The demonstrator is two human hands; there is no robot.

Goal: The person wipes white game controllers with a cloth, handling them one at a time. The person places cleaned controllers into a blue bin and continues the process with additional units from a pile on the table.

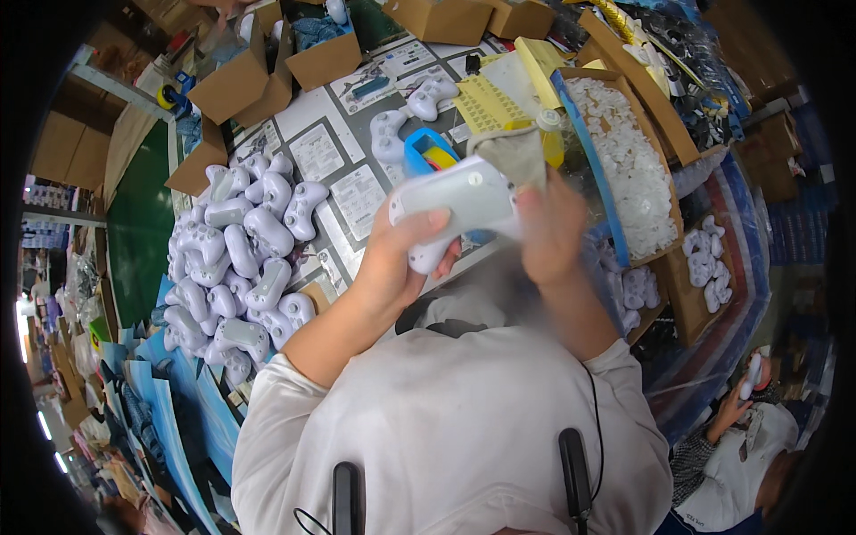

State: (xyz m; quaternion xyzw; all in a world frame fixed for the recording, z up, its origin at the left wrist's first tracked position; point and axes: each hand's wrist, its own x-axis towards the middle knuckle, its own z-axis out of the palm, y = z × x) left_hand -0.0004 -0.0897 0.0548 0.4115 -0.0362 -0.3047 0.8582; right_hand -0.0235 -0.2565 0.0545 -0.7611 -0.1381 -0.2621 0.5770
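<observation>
A white game controller (456,203) is held up in front of my chest, its flat grey-white back side turned up. My left hand (397,254) is closed round its left end, thumb lying over the flat panel. At its right end, my right hand (555,227) is blurred by motion and grips a grey-beige cloth (510,153) against the controller's upper right edge. Behind the controller, a blue open container (417,149) with something yellow inside is partly hidden. Two more white controllers, a near one (386,135) and a far one (433,95), lie on the table beyond.
A large heap of white controllers (234,214) covers the table's left side. Cardboard boxes (325,61) line the far edge. To the right stand a bottle of yellow liquid (551,138) and a blue-edged tray (588,183) of small translucent pieces. At lower right, another person (744,446) holds a white object.
</observation>
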